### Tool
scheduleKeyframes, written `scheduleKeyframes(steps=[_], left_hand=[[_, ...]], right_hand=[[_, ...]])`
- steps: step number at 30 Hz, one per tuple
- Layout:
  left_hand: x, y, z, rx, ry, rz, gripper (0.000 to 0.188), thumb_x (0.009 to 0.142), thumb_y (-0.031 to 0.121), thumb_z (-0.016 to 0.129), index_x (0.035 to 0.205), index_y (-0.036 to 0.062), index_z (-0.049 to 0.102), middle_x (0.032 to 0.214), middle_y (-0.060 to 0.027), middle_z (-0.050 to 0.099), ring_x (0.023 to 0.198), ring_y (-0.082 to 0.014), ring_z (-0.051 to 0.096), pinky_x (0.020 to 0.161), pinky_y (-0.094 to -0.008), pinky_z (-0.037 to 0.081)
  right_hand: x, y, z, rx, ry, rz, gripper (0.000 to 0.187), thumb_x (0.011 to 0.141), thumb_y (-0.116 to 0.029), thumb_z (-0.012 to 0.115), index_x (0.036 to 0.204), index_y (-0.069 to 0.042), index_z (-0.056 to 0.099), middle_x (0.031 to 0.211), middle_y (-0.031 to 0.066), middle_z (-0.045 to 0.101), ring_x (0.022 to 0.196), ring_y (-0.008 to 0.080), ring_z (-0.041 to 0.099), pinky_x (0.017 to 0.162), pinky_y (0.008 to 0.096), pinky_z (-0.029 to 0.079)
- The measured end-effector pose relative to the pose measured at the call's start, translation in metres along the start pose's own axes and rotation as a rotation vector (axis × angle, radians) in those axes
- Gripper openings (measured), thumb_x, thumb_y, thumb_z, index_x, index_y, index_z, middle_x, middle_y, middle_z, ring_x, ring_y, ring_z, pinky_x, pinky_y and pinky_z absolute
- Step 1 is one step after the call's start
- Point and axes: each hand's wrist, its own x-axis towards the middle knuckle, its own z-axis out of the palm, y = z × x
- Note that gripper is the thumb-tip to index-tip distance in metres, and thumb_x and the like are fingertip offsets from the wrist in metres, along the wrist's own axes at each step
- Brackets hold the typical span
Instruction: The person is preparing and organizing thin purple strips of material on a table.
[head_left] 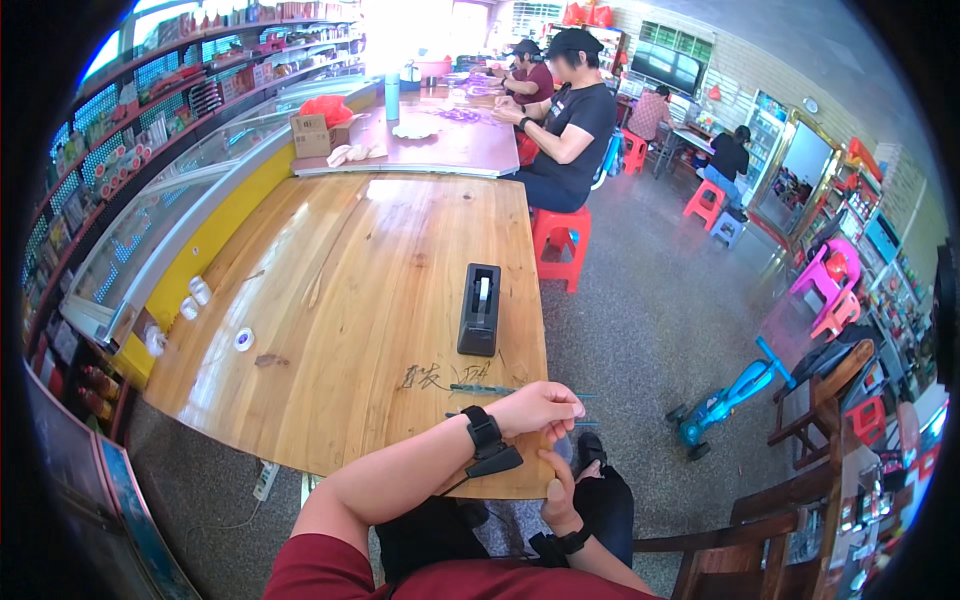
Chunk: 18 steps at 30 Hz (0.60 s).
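green sticks poke past the counter's edge, close to a busy wrist

the thin green sticks [480,388] lie at the counter's right-hand near corner, their ends jutting out over the floor. the left hand [540,408] is over them, fingertips drawn in narrow; whether anything thin is pinched there, i cannot tell. the right hand [562,503] is just below, loosely curled with one digit raised; i cannot tell if it holds anything.

the likeliest trouble, i'd judge, is a stick knocked off: a brush of the left forearm or the black strap [485,432] on that wrist could roll or tip it over the edge. the strap's box [495,463] might also snag one. further off, the tape dispenser [480,320] stands on the counter [370,300], probably safe unless an elbow swings wide. the small white roll [243,339], well apart, could roll if bumped upright.
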Motion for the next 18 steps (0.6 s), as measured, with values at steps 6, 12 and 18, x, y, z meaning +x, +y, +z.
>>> scheduleKeyframes(steps=[6, 12, 18], left_hand=[[0.0, 0.0014, 0.0009, 0.011, 0.005, -0.004, 0.021, 0.099, 0.02, 0.053, 0.107, 0.0018, 0.061, 0.084, -0.0012, 0.06, 0.073, -0.0081, 0.058, 0.062, -0.0208, 0.05], [-0.0001, 0.0008, 0.0009, 0.013, 0.003, -0.005, 0.021, 0.099, 0.019, 0.053, 0.108, 0.0019, 0.061, 0.084, -0.0014, 0.06, 0.073, -0.0084, 0.058, 0.061, -0.0211, 0.051], [-0.0002, 0.0011, 0.0015, 0.011, 0.004, -0.005, 0.021, 0.099, 0.02, 0.053, 0.108, 0.0021, 0.061, 0.085, -0.0013, 0.06, 0.073, -0.0087, 0.058, 0.062, -0.0211, 0.051]], right_hand=[[-0.0001, 0.001, 0.0002, 0.011, 0.002, -0.006, 0.064, 0.096, -0.052, 0.038, 0.126, 0.003, 0.052, 0.122, 0.0184, 0.058, 0.114, 0.028, 0.057, 0.098, 0.0366, 0.042], [0.0014, -0.0019, 0.0007, 0.002, 0.007, -0.023, 0.064, 0.096, -0.051, 0.037, 0.126, 0.003, 0.052, 0.121, 0.0179, 0.059, 0.113, 0.0275, 0.057, 0.097, 0.0365, 0.042], [0.0005, 0.0005, 0.0015, 0.009, 0.015, -0.022, 0.064, 0.096, -0.052, 0.038, 0.126, 0.003, 0.053, 0.12, 0.018, 0.059, 0.112, 0.027, 0.058, 0.096, 0.0363, 0.043]])
